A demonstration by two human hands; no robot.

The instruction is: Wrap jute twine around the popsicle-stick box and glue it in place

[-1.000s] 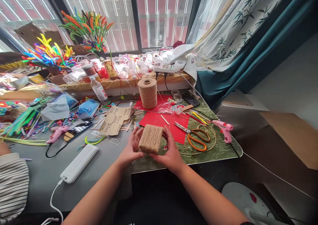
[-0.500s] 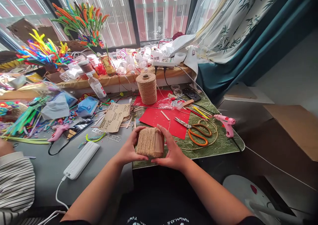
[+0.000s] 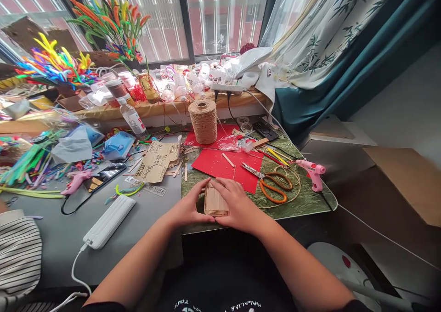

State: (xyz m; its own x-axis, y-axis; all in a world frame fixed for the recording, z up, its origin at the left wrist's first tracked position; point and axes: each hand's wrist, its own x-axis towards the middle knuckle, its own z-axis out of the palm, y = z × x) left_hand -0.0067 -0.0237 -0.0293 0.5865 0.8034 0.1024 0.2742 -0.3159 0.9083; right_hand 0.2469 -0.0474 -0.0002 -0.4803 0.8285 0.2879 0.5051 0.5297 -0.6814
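Between my two hands is a small twine-wrapped box (image 3: 215, 201), with a face of wooden craft sticks turned up and twine showing along its edges. My left hand (image 3: 188, 205) grips its left side, thumb near the bottom corner. My right hand (image 3: 239, 205) curls round the right side, its fingers lying over the top and hiding part of it. Just beyond lies a red sheet (image 3: 220, 167) with a loose wooden stick (image 3: 228, 160) on it. Orange-handled scissors (image 3: 272, 183) rest to the right. A big spool of twine (image 3: 203, 122) stands upright behind.
A pink glue gun (image 3: 313, 172) sits at the mat's right edge, another pink glue gun (image 3: 77, 182) on the left. A white power strip (image 3: 109, 222), sandpaper sheets (image 3: 156, 160) and a bottle (image 3: 132, 117) lie leftward. A co-worker's striped sleeve (image 3: 20, 252) shows at far left.
The box has been turned in my hands, so the stick face shows instead of the twine-wrapped side. My right hand has shifted over its top.
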